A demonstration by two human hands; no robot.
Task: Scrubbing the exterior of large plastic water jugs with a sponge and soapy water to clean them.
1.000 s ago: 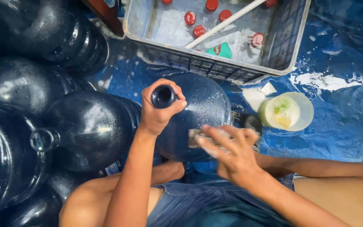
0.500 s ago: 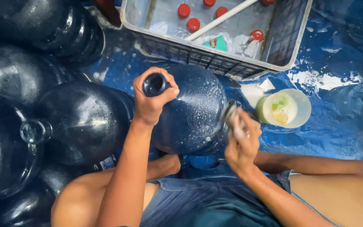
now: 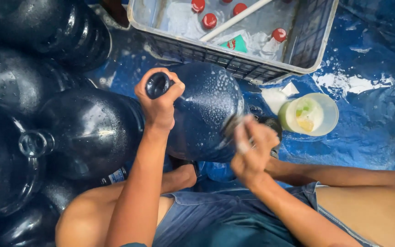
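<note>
Since half a second ago the right hand (image 3: 251,151) has slid down the wet flank of the large blue water jug (image 3: 206,112), from the side nearest the small tub toward the person's lap — it is blurred with motion. The left hand (image 3: 160,103) has kept its place, fingers wrapped tight around the jug's open neck (image 3: 157,84).

The right hand presses something pale against the jug's lower right side; the blur hides what it is, and whether the fingers are closed around it cannot be told. The jug stands between the person's knees on a blue tarpaulin (image 3: 371,55), its surface beaded with droplets and suds.

To the left, just beside it, crowd more dark blue water jugs (image 3: 83,132), necks pointing up. Beyond the held jug sits a grey plastic crate (image 3: 314,50) holding soapy water, several red bottle caps (image 3: 209,20), a white stick (image 3: 234,19) lying aslant, and a green sachet (image 3: 235,43). To the right, near the crate's corner, a pale round tub (image 3: 314,114) rests on the tarpaulin with yellow-green contents inside.
</note>
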